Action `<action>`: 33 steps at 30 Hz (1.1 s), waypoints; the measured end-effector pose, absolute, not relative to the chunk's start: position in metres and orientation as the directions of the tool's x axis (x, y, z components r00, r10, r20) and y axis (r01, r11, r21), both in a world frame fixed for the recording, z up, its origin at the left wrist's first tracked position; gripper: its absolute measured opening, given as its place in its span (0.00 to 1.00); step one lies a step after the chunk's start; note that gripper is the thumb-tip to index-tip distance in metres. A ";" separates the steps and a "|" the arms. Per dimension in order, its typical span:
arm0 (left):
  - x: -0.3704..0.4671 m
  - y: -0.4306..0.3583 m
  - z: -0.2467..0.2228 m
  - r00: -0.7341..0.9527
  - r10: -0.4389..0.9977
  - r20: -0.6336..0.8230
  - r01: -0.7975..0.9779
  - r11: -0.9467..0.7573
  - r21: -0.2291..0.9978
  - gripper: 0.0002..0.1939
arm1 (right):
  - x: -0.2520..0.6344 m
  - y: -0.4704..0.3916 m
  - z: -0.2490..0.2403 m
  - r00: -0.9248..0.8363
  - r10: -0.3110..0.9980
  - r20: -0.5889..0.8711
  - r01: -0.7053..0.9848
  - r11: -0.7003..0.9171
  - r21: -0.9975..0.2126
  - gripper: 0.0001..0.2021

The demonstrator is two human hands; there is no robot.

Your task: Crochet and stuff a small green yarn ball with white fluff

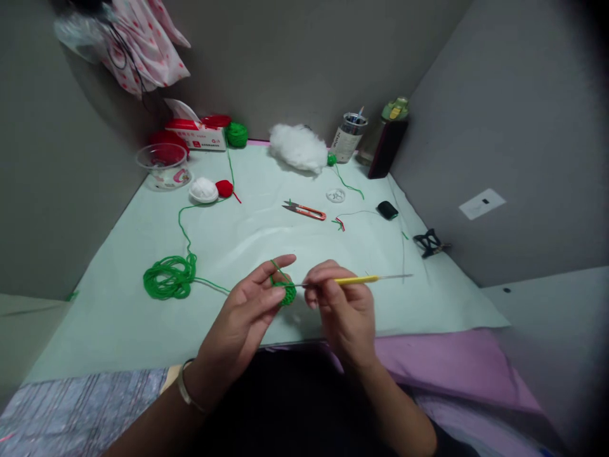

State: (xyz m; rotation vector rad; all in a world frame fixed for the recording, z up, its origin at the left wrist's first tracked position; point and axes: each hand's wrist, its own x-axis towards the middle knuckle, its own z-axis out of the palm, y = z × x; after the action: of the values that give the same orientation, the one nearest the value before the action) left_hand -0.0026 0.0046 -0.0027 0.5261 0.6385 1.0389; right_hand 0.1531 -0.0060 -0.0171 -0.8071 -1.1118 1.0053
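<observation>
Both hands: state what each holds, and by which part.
The left hand pinches the green crochet piece by its left side, thumb in front. The right hand grips the yellow-handled hook towards the handle's end nearest the piece.

A pale green table cover (423, 304) spreads across the middle of the frame. At centre left lies a loose coil of green yarn (169, 277). Toward the upper left sit a clear plastic tub (166, 178), a tissue box (204, 139) and a red ball (224, 188). Orange-handled thread snips (309, 212) lie near the centre, beneath a heap of white stuffing (299, 148). A can (346, 141) stands at the upper right; a dark claw clip (429, 242) rests near the cover's right edge.
</observation>
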 end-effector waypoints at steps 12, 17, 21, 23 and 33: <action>-0.009 0.003 -0.007 0.374 0.915 -0.150 -0.446 0.320 0.836 0.17 | 0.155 -0.001 -0.016 0.074 0.984 0.163 -0.400 0.179 -0.899 0.10; -0.015 0.003 -0.005 0.358 0.925 -0.128 -0.374 0.268 0.888 0.19 | 0.154 -0.001 -0.013 0.030 0.986 0.167 -0.461 0.162 -0.873 0.10; -0.017 0.004 -0.006 0.356 0.929 -0.106 -0.339 0.233 0.911 0.19 | 0.157 -0.003 -0.016 0.009 0.978 0.208 -0.421 0.192 -0.886 0.10; -0.017 0.004 -0.006 0.355 0.930 -0.096 -0.318 0.217 0.923 0.19 | 0.158 -0.006 -0.017 -0.007 0.967 0.255 -0.394 0.232 -0.889 0.09; -0.011 0.000 0.001 0.224 0.974 -0.021 -0.114 0.048 0.992 0.19 | 0.168 -0.015 -0.008 -0.112 0.809 0.577 0.099 0.587 -0.804 0.10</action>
State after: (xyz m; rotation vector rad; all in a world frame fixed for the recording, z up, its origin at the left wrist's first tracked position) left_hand -0.0110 0.0001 0.0006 1.1949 0.9756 1.0729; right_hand 0.1678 -0.0150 -0.0076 -0.7824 -1.5896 0.7213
